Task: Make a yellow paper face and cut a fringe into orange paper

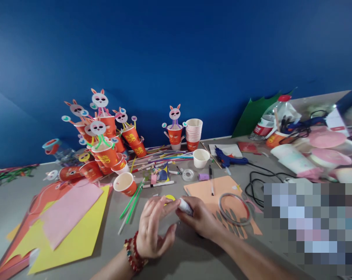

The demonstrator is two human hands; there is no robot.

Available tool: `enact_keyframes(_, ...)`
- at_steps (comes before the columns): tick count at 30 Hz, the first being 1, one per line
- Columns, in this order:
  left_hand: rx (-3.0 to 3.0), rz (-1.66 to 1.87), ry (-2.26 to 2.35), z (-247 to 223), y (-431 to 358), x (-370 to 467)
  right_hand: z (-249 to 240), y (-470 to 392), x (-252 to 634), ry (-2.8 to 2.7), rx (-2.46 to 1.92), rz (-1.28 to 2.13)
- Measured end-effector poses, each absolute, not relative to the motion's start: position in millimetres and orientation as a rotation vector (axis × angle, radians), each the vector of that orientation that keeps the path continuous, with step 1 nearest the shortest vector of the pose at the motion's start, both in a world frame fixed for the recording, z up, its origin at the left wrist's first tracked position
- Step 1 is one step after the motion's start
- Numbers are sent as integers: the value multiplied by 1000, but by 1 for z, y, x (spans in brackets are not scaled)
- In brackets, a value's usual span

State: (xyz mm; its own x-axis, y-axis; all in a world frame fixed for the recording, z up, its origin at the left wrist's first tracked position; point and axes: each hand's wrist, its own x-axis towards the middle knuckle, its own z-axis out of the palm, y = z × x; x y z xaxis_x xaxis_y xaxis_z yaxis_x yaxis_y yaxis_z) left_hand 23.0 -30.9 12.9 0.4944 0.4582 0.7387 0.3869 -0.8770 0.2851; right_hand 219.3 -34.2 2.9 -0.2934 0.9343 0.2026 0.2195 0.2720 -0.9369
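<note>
Wrapped in my right hand (197,216) is a small white glue stick (185,206), tilted, its end close to my left fingertips. My left hand (155,221) is held low over the grey table with its fingers stretched out and the thumb apart from them. A yellow paper disc (170,198) shows just behind the left fingers, partly hidden by them; whether they touch it I cannot tell. A red bead bracelet is on the left wrist. Right of my hands, an orange paper sheet (205,186) with cut-out edges lies under a roll of tape (234,209).
Red paper cups with rabbit faces (104,155) crowd the back left. Yellow paper (85,233) lies in front of them. Behind my hands are green straws (132,204), markers and a white cup (201,158). A blue glue gun (230,157) with a black cord lies back right.
</note>
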Motion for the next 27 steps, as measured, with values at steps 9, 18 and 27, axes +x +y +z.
enact_keyframes(9,2579,1361,614,14,-33,22,4,-35,218,-1689,-1057,1042)
enact_keyframes(18,2598,1326,640,14,-31,22,2,-34,218,-1694,-1079,1013)
enact_keyframes(27,2661,1342,629,17,-28,23,4,-35,218,-1715,-1104,1005)
